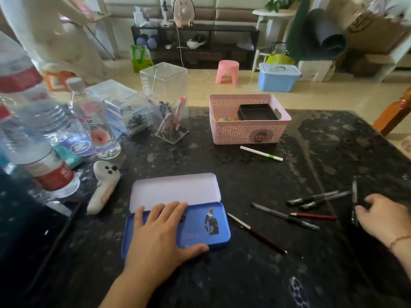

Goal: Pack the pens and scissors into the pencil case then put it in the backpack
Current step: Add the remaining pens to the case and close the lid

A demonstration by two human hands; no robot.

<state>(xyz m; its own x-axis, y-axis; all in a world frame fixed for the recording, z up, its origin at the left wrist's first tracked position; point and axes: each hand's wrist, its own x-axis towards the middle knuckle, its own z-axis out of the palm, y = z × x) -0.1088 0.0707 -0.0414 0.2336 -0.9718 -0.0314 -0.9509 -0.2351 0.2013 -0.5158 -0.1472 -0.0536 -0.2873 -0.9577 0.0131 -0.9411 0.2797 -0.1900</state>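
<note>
Case [200, 227] near desk [333, 141] front edge, open, long axis left-right, lid [175, 190] lying back toward far edge. Left hand [160, 232] flat, fingers spread, pressing on case. Right hand [382, 216] at right edge, loosely open, fingertips touching pens [315, 200]; grip unclear.

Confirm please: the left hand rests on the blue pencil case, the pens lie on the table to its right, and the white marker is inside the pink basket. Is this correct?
Not quite. The head view shows the white marker on the table just in front of the pink basket, not inside. The left hand on the pencil case and the pens are as you say.
</note>
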